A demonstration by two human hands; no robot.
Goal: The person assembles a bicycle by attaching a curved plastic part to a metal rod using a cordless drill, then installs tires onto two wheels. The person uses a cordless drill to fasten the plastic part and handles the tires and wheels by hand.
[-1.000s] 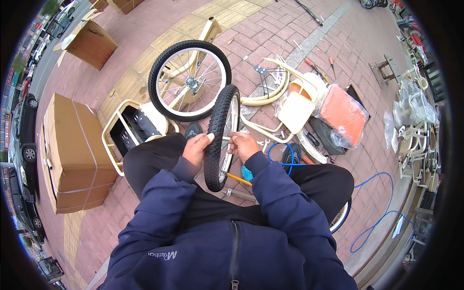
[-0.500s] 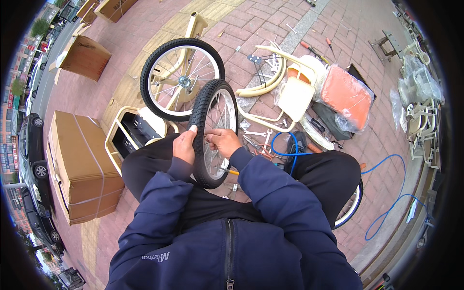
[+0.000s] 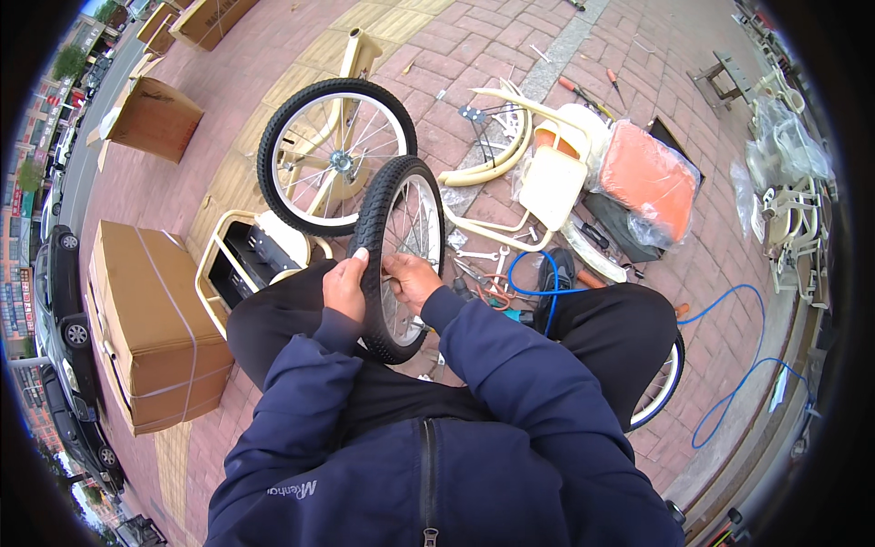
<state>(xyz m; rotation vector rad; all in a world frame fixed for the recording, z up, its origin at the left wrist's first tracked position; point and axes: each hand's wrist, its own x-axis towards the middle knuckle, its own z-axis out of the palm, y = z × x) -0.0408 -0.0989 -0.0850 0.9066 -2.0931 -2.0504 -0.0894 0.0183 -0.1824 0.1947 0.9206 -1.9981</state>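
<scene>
Both hands, left [image 3: 344, 287] and right [image 3: 410, 279], raised close together, fingers curled.

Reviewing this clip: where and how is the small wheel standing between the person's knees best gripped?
By the black tyre, on its upper arc, one hand from each side. The small wheel stands upright and edge-on to the person, so its treaded rim faces them. The left hand wraps the tyre from the left; the right hand reaches in at the spokes, which look thin and offer a poorer hold.

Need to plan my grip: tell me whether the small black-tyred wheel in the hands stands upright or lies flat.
Upright: the small black-tyred wheel stands on edge between the knees, left hand on its tread, right hand at its spokes.
</scene>
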